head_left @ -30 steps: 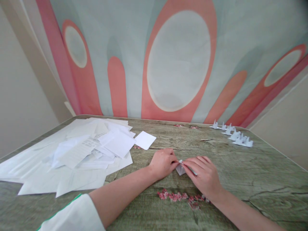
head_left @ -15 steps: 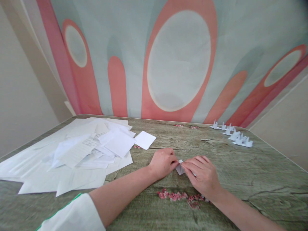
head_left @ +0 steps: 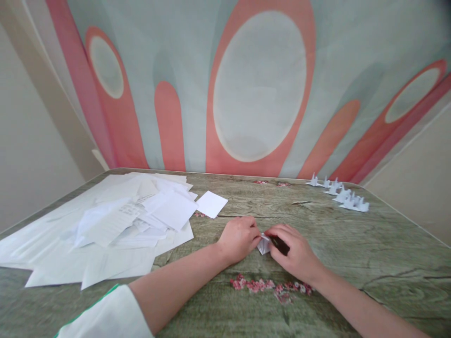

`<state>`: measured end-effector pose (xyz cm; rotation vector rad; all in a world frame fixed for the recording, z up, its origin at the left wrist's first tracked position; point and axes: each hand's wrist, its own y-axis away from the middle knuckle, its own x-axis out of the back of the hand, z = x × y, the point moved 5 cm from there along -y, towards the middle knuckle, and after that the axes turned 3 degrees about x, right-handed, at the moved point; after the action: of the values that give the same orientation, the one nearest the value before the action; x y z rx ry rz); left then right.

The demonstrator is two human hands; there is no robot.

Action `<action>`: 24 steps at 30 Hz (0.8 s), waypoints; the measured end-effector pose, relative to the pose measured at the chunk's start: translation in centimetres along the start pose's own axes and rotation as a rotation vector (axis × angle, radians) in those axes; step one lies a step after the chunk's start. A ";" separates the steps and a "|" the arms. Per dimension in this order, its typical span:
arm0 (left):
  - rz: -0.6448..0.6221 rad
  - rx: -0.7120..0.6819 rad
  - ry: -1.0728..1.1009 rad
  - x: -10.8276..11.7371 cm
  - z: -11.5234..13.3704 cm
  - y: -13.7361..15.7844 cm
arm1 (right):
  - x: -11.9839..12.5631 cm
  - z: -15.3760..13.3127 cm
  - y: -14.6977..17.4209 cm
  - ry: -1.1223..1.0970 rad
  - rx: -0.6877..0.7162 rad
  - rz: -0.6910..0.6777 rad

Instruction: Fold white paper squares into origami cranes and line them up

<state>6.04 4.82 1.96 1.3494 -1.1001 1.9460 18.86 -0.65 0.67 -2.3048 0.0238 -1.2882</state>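
A small piece of folded white paper [head_left: 263,246] lies on the table between my two hands, creased into a pointed shape. From the left, my left hand [head_left: 239,239] pinches its upper left edge, with the fingers curled. My right hand [head_left: 294,249] has its thumb and forefinger on the paper's right side, and a dark gap shows between them. The fingertips partly cover the fold, so its full shape is hidden.
At left a wide heap of white paper sheets [head_left: 116,263] spreads over the wood-patterned table [head_left: 352,253]. Near it lies a square white sheet [head_left: 212,204]. Several small folded paper cranes [head_left: 338,188] stand at the far right. A patterned cloth [head_left: 197,141] hangs behind.
My right hand's thumb and fingers have parted, opening a gap between them, while still at the folded paper. My left hand stays nearly where it was. The view has shifted slightly.
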 end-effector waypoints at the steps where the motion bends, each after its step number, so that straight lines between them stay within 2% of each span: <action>1: -0.002 -0.006 -0.004 0.1 0.1 0.0 | 0.0 0.0 0.0 0.019 0.022 0.003; 10: -0.023 -0.086 -0.024 0.7 0.4 0.3 | 0.0 -0.3 0.1 0.159 0.122 0.015; 17: -0.046 -0.116 -0.099 0.3 0.3 0.0 | 0.1 -0.9 0.1 0.220 0.116 -0.036; 24: -0.066 -0.186 -0.212 0.3 0.9 0.0 | -0.1 -1.0 0.1 0.238 0.157 -0.019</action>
<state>6.39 4.09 2.37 1.4928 -1.2836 1.6380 18.01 -1.13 0.98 -2.0152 -0.0186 -1.5118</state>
